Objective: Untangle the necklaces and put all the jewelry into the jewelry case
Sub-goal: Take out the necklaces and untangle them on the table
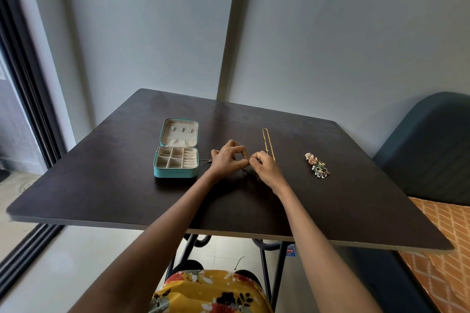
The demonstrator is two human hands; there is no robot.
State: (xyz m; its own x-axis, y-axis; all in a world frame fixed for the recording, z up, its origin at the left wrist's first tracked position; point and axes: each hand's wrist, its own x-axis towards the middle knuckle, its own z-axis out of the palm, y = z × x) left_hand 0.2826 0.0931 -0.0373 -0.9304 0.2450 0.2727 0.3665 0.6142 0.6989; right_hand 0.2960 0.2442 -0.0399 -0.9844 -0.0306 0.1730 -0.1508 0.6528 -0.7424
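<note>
Both hands [248, 161] pinch a thin (seemingly tangled) chain [250, 175].

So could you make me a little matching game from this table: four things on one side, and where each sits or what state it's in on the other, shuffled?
Things:
1. jewelry case
2. gold chain
3. pile of earrings
4. tangled necklaces

Places or states:
A. pinched between the left hand and right hand
B. heaped near the table's right side
C. open, left of the hands
D. laid out straight, just beyond the right hand

Pairs: 1-C, 2-D, 3-B, 4-A
</note>
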